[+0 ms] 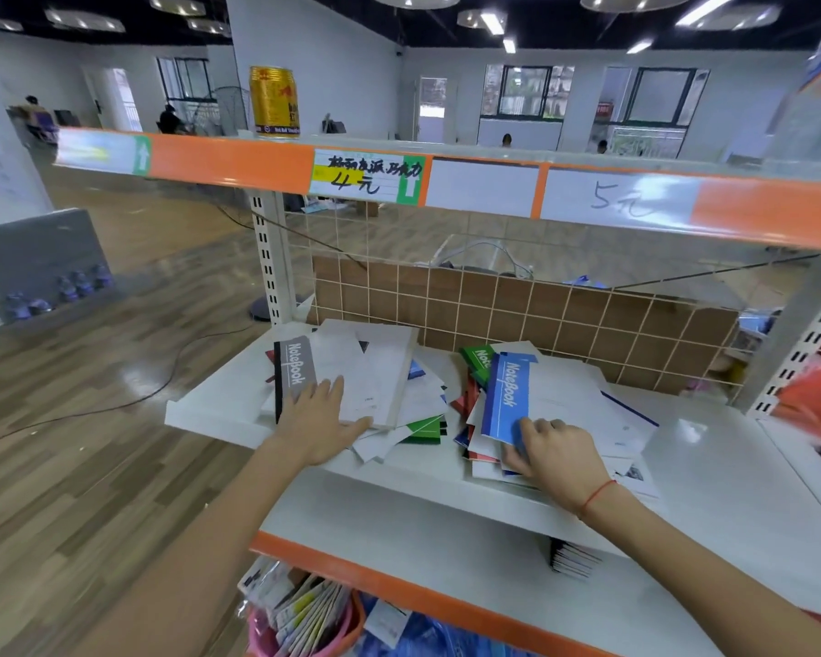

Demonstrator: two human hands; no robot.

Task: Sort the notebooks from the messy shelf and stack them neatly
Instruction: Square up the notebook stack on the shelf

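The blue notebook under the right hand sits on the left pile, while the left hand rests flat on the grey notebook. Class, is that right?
Not quite. The head view shows the blue notebook on top of the right pile, not the left, with the right hand gripping its near end. The rest holds: the left hand rests flat on the grey notebook.

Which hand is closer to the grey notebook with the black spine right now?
Left. The left hand lies flat on the pile, touching the grey notebook with the black spine. The right hand is well off to the right, gripping the blue notebook.
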